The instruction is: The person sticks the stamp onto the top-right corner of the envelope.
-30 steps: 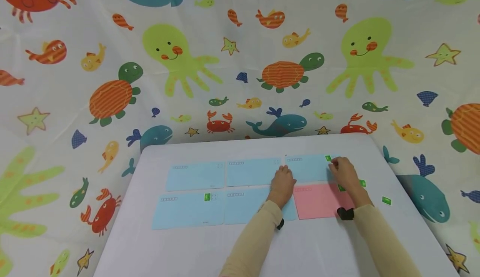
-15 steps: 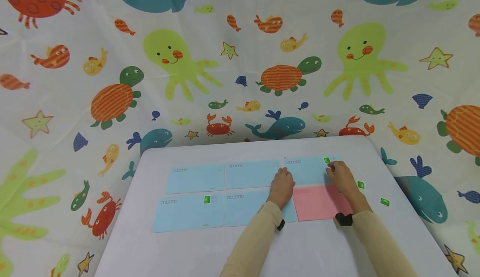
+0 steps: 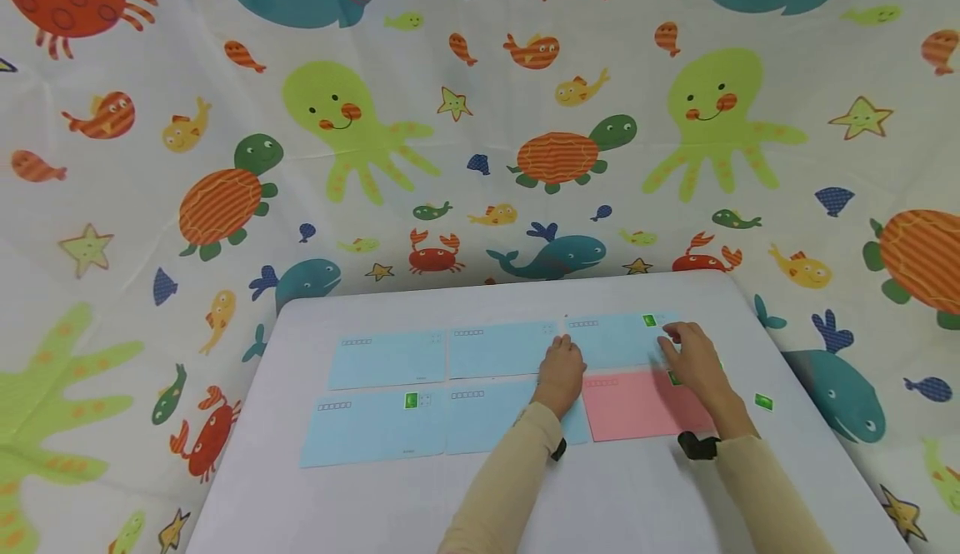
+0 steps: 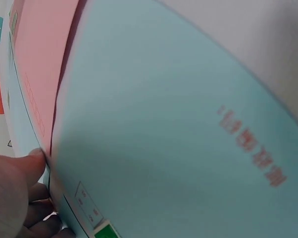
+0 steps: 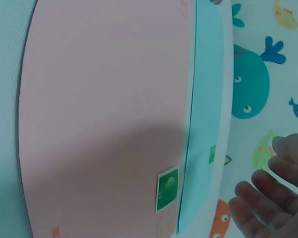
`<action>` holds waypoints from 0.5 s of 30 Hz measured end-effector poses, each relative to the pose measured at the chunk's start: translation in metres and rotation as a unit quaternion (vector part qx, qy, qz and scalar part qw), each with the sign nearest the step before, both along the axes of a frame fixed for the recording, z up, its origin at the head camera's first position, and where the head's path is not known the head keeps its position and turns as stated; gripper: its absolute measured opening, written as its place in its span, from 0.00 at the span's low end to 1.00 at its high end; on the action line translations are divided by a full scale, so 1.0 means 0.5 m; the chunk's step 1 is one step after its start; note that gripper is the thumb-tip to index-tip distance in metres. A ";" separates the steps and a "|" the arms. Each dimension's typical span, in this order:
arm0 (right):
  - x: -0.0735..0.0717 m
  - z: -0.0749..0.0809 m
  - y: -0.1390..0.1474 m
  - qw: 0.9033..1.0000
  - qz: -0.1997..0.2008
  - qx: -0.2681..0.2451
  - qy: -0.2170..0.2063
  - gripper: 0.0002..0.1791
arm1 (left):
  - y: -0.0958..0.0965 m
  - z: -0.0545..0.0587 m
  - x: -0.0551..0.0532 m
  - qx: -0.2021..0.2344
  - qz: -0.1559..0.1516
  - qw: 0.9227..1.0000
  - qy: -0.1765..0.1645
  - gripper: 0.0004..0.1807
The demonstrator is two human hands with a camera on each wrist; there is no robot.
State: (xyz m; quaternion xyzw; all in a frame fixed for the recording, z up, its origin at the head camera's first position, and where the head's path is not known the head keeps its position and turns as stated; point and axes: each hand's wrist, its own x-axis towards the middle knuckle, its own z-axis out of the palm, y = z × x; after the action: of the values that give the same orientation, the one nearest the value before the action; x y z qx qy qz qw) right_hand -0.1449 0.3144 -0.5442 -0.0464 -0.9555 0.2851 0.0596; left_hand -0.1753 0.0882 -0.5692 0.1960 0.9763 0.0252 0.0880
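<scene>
My left hand (image 3: 561, 375) rests where the blue and pink envelopes meet, near the middle of the table. In the left wrist view its thumb touches down by the corner of the pink envelope (image 4: 40, 64), beside the front middle blue envelope (image 4: 139, 99), which bears a green stamp (image 4: 107, 231). Just off the stamp of the back right blue envelope (image 3: 611, 346), my right hand (image 3: 693, 362) hovers with bent, spread fingers and nothing between them. That green stamp (image 3: 649, 321) lies near the envelope's upper right corner. Another green stamp (image 5: 167, 190) lies on the pink envelope.
Two more blue envelopes, back left (image 3: 387, 361) and back middle (image 3: 495, 352), lie in the far row. The front left blue envelope (image 3: 371, 429) carries a green stamp (image 3: 411, 401). A loose stamp (image 3: 763, 402) lies on the white table (image 3: 360, 508) at right, before a sea-animal curtain (image 3: 420, 137).
My right hand has drawn back to the right from the stamp on the back right envelope, and its fingers have parted. The left hand has stayed in place.
</scene>
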 end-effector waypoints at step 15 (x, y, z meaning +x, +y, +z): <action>0.026 0.001 0.064 0.997 -0.060 -0.030 -0.029 0.25 | 0.005 -0.008 -0.013 0.009 0.000 1.000 -0.001 0.28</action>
State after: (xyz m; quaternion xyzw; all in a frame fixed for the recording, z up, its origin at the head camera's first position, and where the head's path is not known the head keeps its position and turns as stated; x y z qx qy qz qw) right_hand -0.1317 0.3466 -0.5439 -0.1138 -0.9434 0.3077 0.0480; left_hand -0.1817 0.0909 -0.5734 0.1972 0.9759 0.0344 0.0867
